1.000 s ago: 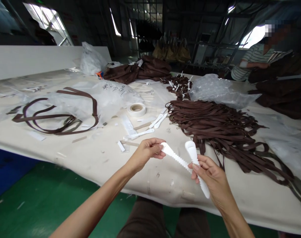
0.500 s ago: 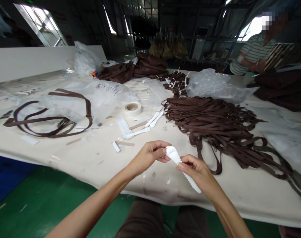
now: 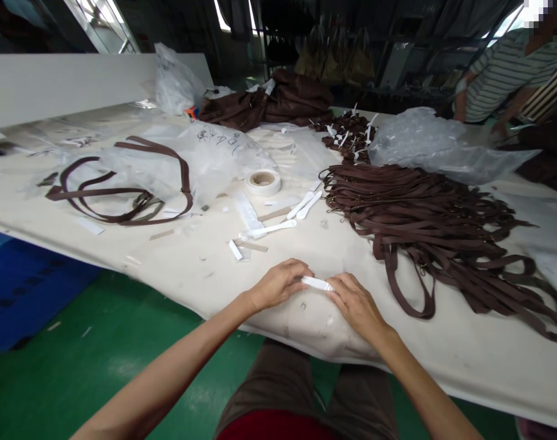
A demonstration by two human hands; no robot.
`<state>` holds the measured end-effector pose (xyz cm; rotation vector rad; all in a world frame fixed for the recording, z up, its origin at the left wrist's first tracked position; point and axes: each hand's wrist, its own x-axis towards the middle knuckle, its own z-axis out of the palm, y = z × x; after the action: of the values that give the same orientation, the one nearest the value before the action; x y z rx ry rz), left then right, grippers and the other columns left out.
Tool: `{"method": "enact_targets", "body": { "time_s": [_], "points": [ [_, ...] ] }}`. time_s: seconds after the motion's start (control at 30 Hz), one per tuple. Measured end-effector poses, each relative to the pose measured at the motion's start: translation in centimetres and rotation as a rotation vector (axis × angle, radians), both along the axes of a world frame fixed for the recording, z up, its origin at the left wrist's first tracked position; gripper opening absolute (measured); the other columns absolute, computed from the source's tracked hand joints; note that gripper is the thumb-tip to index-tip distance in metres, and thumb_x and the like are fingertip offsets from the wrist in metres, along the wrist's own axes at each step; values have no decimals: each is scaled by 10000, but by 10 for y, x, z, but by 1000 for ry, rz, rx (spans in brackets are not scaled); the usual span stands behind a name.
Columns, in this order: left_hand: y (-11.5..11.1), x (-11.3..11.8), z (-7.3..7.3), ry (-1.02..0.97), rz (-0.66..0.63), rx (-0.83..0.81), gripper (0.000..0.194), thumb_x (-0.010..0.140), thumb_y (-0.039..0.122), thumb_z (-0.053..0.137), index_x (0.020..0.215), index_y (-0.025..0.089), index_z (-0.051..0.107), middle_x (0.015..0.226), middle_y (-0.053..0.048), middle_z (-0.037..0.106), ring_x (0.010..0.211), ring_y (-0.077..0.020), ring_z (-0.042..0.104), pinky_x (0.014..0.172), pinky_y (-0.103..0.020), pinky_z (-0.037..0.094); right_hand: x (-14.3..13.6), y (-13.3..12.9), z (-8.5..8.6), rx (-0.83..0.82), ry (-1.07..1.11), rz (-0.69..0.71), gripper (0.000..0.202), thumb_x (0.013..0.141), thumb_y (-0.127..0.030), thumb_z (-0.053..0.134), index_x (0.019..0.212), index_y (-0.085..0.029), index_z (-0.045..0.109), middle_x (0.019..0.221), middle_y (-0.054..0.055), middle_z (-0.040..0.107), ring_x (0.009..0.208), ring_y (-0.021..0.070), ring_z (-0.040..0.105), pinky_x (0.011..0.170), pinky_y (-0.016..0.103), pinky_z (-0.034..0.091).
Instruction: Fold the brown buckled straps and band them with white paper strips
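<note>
Between my two hands, just over the near part of the table, is a white strip with a ridged edge. My left hand pinches its left end, and my right hand grips its right end. The fingers cover both ends. Beyond my hands lie similar white strips with rounded ends, a small white piece and flat brown slips. A roll of white tape rests on its side behind them.
A heap of brown straps with metal clips spreads over the right side. Looped brown straps lie on clear plastic at left. Brown bags and plastic wrap are farther back. A person in a striped shirt stands across the table.
The white strip has turned from slanting down to nearly level. My right hand has shifted up from its middle to its right end. The view has tilted down and swung left.
</note>
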<state>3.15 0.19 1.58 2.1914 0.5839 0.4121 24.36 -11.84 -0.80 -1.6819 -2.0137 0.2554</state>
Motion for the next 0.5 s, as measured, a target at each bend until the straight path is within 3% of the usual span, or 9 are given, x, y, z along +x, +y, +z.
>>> {"method": "enact_targets", "body": {
  "time_s": [0.13, 0.3, 0.4, 0.5],
  "points": [
    [0, -4, -22, 125, 37, 170, 269, 956, 381, 496, 991, 193, 686, 975, -106, 661, 970, -247, 590, 945, -377, 458, -8, 1, -26, 102, -254, -37, 202, 998, -305, 500, 1087, -210, 655, 955, 94, 625, 874, 240, 531, 758, 366, 378],
    [-5, -4, -19, 111, 66, 150, 269, 945, 369, 497, 970, 192, 698, 941, -105, 656, 938, -247, 598, 928, -382, 467, -4, 2, -24, 86, -294, 32, 247, 1033, -284, 415, 1074, -181, 635, 906, 80, 620, 831, 224, 502, 732, 349, 346],
    [0, -9, -7, 59, 73, -140, 286, 856, 430, 628, 982, 185, 703, 968, -99, 690, 945, -250, 634, 915, -382, 485, 3, 8, -8, 105, -337, 132, 278, 1044, -258, 376, 1032, -178, 642, 881, 76, 621, 821, 219, 495, 731, 350, 335],
    [10, -12, 13, 9, 76, -708, 469, 785, 544, 686, 1084, 184, 697, 1060, -104, 725, 971, -250, 671, 872, -362, 518, 8, 18, 24, 120, -371, 302, 320, 1050, -208, 331, 1111, -183, 645, 894, 80, 636, 838, 217, 501, 744, 363, 335]
  ]
}}
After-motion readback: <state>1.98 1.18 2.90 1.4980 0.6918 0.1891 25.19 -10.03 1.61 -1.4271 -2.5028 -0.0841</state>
